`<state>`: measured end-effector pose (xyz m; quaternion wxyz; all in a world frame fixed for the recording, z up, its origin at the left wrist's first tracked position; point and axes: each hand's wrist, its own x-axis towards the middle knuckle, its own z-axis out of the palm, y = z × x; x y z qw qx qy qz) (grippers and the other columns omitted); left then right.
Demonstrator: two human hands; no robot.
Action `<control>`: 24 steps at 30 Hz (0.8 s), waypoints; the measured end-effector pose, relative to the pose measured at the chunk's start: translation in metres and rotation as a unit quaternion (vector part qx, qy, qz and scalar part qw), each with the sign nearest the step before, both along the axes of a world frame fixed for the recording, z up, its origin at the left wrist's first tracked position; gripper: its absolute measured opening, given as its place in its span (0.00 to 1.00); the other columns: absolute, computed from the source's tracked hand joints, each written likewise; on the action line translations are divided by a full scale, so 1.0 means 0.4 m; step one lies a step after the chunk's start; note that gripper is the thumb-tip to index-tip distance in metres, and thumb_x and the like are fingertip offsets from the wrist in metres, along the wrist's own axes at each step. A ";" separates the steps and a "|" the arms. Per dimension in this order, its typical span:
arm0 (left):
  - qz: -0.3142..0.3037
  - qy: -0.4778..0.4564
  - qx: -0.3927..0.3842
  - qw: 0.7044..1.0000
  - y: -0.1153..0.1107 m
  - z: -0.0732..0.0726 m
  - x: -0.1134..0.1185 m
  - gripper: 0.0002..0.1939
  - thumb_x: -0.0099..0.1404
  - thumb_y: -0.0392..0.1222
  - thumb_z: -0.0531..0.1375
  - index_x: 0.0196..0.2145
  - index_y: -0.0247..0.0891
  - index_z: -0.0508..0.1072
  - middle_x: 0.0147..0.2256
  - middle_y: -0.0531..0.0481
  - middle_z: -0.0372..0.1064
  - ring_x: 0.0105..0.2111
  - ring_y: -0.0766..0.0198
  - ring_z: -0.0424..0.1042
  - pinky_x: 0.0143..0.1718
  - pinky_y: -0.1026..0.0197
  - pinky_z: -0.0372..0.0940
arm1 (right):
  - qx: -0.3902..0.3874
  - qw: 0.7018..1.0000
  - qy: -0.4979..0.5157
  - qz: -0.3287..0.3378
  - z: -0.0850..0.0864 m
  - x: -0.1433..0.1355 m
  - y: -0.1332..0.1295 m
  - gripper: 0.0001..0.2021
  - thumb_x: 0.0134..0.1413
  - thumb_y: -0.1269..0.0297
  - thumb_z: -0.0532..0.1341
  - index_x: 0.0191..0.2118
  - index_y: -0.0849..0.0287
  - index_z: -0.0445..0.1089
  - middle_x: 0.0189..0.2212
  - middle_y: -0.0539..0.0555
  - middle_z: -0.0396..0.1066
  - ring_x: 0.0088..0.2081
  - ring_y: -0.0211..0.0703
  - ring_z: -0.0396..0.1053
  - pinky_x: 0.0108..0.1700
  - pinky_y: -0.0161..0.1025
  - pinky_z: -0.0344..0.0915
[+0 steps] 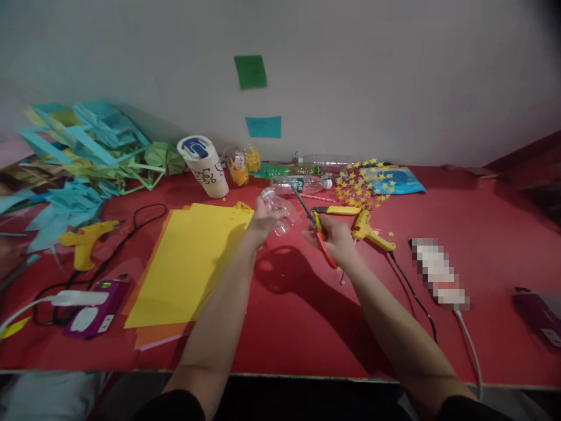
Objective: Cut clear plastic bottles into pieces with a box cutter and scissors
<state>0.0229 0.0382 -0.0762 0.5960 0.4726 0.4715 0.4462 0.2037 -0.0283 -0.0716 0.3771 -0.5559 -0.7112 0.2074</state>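
My left hand [262, 224] is closed around the capped neck of a clear plastic bottle piece [284, 215], above the red table [302, 345]. In my right hand [333, 238] are scissors [323, 244] with red and yellow handles. Their blades point up and left, toward a clear bottle with a green label [298, 185] lying behind. Just right of the scissors lies a yellow glue gun [372, 233], with a yellow-handled tool [342, 210] behind it. Yellow paper [188, 263] lies left of my left hand.
A patterned cup [205, 169] stands at the back. Folded blue and green paper [92, 146] fills the back left. Another glue gun [87, 241] and a purple power strip [99, 307] sit left. Yellow stars [363, 184] lie at the back; a pixelated object [440, 275] is at right.
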 end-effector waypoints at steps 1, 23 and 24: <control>0.030 0.009 0.014 0.999 0.012 0.000 -0.014 0.27 0.55 0.37 0.64 0.51 0.45 0.59 0.38 0.50 0.72 0.37 0.60 0.77 0.38 0.55 0.74 | -0.051 0.998 0.022 0.021 0.010 0.003 -0.003 0.17 0.52 0.49 0.61 0.25 0.54 0.56 0.18 0.44 0.56 0.20 0.35 0.54 0.23 0.34 0.52; 0.208 -0.015 0.170 0.963 0.041 0.012 -0.096 0.22 0.62 0.39 0.61 0.49 0.45 0.53 0.45 0.47 0.68 0.47 0.56 0.73 0.55 0.42 0.68 | -0.280 0.948 -0.056 0.141 0.072 -0.047 -0.061 0.26 0.57 0.34 0.50 0.26 0.53 0.54 0.19 0.47 0.58 0.21 0.38 0.58 0.26 0.37 0.54; 0.203 -0.010 0.174 0.964 0.040 0.011 -0.090 0.23 0.62 0.39 0.61 0.49 0.46 0.53 0.45 0.47 0.68 0.47 0.56 0.73 0.55 0.43 0.68 | -0.280 0.949 -0.053 0.136 0.072 -0.046 -0.062 0.25 0.57 0.34 0.50 0.26 0.53 0.54 0.18 0.46 0.58 0.22 0.37 0.58 0.26 0.37 0.53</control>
